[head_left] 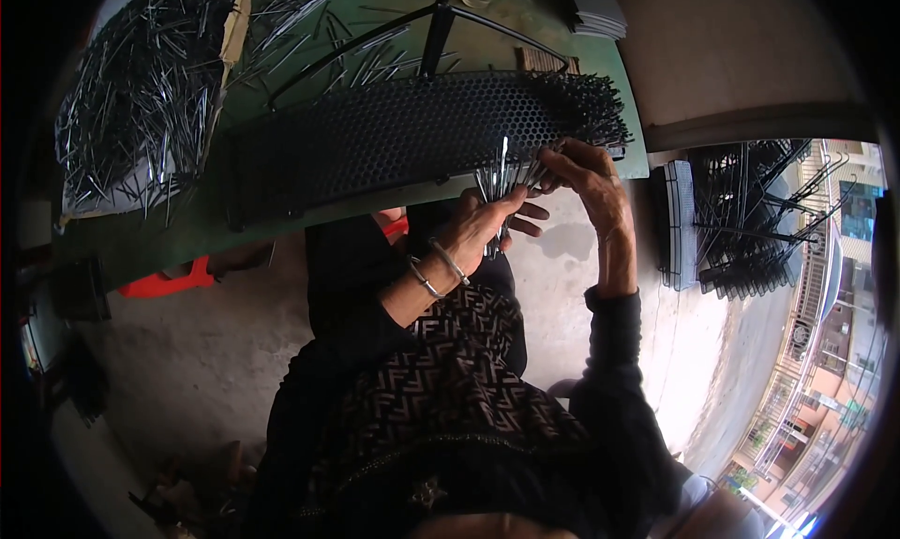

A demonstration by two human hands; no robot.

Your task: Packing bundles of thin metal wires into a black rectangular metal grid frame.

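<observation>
My left hand (483, 218) is wrapped round a bundle of thin shiny rods (494, 181), which fan upward past the thumb. Just to its right, my right hand (589, 175) has its thumb and fingers pinched on a few thin rods (532, 175); their exact number is hard to make out. Both hands are at the near edge of a long black rack (375, 131) with a honeycomb of holes. At the rack's right end, many dark rods (595, 108) stand packed in the holes, close above my right hand. The holes further left show no rods.
A big heap of loose rods (141, 89) lies at the table's left, beside a torn cardboard edge (234, 42). More rods are scattered behind the rack, near a black metal stand (439, 33). Under the green table (131, 248) is a red stool (173, 278). Stacked black racks (750, 220) stand right.
</observation>
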